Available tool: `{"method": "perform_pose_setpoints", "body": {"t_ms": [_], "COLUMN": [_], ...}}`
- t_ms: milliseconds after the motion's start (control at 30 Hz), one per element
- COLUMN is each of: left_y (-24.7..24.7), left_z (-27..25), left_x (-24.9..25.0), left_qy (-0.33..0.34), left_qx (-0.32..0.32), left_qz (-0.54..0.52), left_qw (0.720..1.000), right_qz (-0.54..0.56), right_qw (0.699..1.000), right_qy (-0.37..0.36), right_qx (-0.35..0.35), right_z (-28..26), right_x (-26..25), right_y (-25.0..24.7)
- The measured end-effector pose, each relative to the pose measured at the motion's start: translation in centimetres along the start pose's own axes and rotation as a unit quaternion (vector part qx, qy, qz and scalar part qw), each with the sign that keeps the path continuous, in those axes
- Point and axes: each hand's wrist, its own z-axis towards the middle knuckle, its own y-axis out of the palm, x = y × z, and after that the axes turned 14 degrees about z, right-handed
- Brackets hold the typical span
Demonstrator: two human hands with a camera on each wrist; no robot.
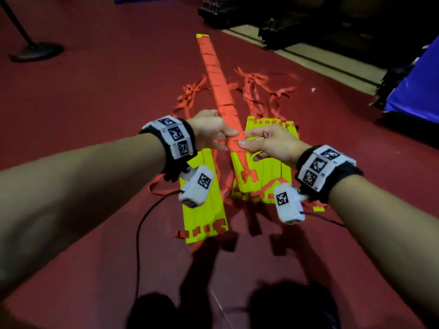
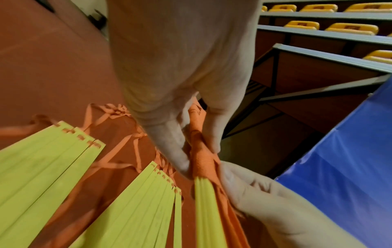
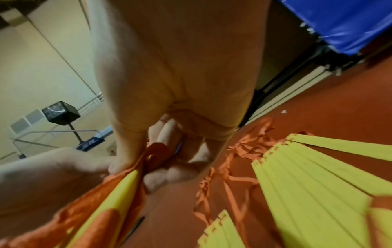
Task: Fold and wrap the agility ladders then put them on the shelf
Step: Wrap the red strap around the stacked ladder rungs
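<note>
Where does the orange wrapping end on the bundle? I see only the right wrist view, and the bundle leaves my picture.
Observer: In the head view the wrapped bundle is orange almost to its far end, where only a yellow tip shows.
Operator: Does the left hand really hold it?
Observer: Yes. In the left wrist view the left hand pinches the orange wrap, with its fingers on one side of it.
Operator: What is under the near end?
Observer: The head view shows the near end passing over the right stack of yellow rungs on the floor.
</note>
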Motion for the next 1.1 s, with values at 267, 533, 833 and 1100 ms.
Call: {"method": "perform_pose_setpoints", "body": {"t_ms": [267,533,833,1100], "left_y": [9.6,14.2,15.6,15.7], "left_z": [-0.5,-1.7,-2.4,-3.1], "left_x": [-14.2,-19.5,-22.5,-23.3], "left_qy": [-0.121,-0.201,-0.172,-0.193], "left_qx": [-0.030,-0.036,-0.072,-0.029], "left_qz": [-0.063,-0.086,-0.125,-0.130], "left_qw": [0.990,0.975,0.975,0.972], "right_qz": [0.057,0.199,0.167,0.121], "right_qw": [0.992,0.953,0.957,0.960], "right_qy": [0.097,0.145,0.105,0.146], "right_qx": [0.049,0.175,0.213,0.206], "right_z": [-3.9,-7.0,-8.1,-7.9], "right_x": [17.2,26.1,26.8,26.2], "right_y": [3.5,6.5,6.8,7.6]}}
